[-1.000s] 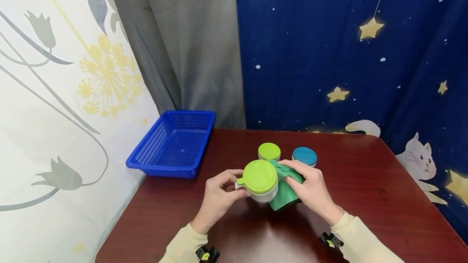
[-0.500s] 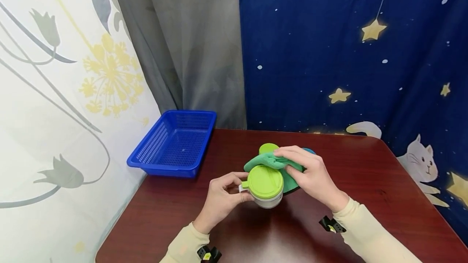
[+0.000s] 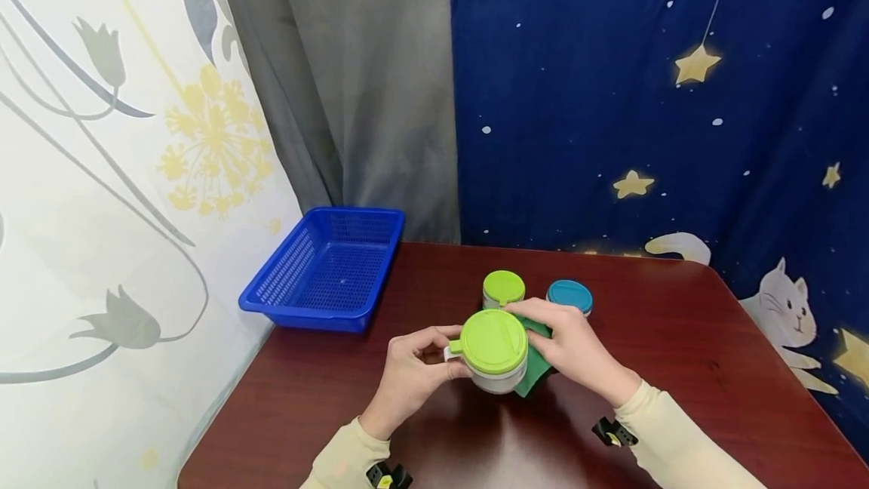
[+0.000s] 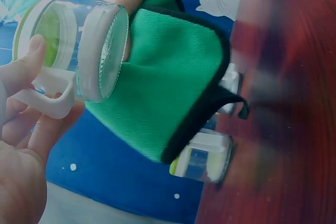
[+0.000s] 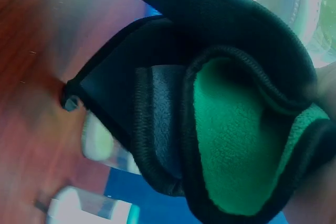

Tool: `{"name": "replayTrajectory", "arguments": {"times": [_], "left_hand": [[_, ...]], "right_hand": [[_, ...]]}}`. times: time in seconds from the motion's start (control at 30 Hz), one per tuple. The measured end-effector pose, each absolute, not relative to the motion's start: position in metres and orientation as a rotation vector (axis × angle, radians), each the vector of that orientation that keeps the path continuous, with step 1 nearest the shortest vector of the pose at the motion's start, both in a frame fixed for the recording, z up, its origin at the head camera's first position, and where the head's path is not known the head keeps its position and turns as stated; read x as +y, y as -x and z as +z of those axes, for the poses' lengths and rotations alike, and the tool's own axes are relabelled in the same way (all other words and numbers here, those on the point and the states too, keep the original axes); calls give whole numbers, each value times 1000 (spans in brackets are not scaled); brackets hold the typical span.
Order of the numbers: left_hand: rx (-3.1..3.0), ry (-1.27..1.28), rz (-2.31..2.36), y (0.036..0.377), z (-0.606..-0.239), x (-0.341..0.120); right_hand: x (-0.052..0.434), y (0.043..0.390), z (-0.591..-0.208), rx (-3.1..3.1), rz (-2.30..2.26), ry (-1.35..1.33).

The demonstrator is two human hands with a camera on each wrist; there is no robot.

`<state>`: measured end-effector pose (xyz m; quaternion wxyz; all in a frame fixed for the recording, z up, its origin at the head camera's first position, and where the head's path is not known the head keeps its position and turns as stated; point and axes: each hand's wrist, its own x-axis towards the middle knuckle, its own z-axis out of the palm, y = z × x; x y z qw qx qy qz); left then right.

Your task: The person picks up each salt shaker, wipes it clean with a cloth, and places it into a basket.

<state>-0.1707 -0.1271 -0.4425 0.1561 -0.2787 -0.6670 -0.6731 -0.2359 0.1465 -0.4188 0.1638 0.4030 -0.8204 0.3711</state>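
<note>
- Head view: left hand (image 3: pixel 414 368) grips the jar (image 3: pixel 494 349) by its handle, held above the table (image 3: pixel 679 368); right hand (image 3: pixel 577 349) presses a green cloth (image 3: pixel 536 368) to the jar's right side.
- Left wrist view: jar (image 4: pixel 79 45) tilted, its base touching the cloth (image 4: pixel 163 93).
- Right wrist view: cloth (image 5: pixel 236 145) bunched in the fingers' grip.

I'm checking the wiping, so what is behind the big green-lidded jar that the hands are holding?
Behind the big jar stand a smaller green-lidded jar and a blue-lidded jar. The right hand presses a green cloth against its side; the cloth hides that side.
</note>
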Motion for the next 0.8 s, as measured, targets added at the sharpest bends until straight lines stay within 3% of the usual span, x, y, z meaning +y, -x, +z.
{"name": "replayTrajectory", "arguments": {"times": [0.23, 0.8], "left_hand": [[-1958, 766, -1947, 173, -450, -127], [-1996, 735, -1905, 179, -449, -133]], "right_hand": [[148, 233, -431, -2406, 1043, -1083], [150, 232, -421, -2436, 1043, -999]]}}
